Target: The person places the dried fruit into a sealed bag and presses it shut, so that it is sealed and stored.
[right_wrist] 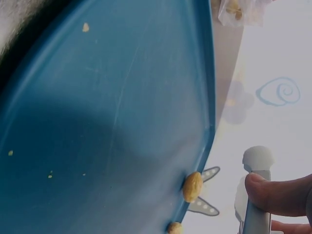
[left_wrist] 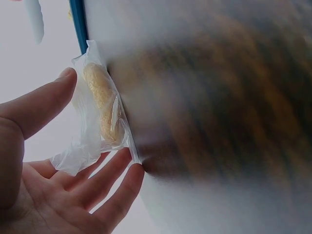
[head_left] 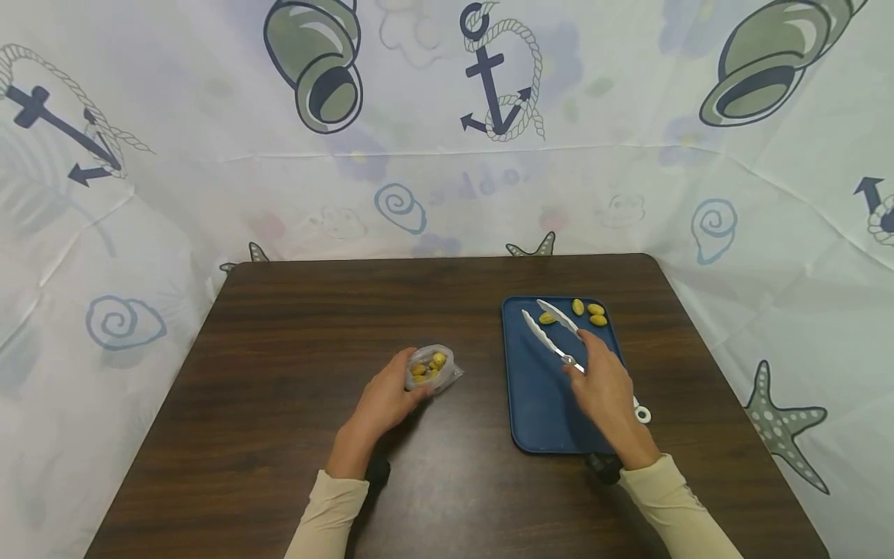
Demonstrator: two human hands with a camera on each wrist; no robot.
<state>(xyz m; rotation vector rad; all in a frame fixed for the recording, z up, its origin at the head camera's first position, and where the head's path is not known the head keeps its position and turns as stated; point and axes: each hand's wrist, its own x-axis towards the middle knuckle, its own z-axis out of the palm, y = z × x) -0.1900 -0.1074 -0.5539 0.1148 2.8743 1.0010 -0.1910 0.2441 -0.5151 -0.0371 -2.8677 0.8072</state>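
My left hand [head_left: 387, 397] holds a small clear plastic bag [left_wrist: 85, 141] upright on the table, thumb on one side and fingers on the other. Yellowish oval, nut-like pieces [head_left: 438, 359] show through the bag's open mouth. Over the blue tray [head_left: 534, 415], my right hand [head_left: 604, 388] grips a pair of tongs [head_left: 541, 335] with white scalloped tips. The tongs' arms are spread, pointing toward the tray's far end. One yellow piece [head_left: 547, 318] appears between the arms in the head view. Several more pieces [head_left: 596, 310] lie in the tray's far right corner.
The dark wood table [head_left: 293, 334] bears the bag at its middle and the tray to the right. Small crumbs [right_wrist: 86, 28] dot the tray's surface. A printed cloth [head_left: 433, 93] with anchors and shells hangs behind the table and at its sides.
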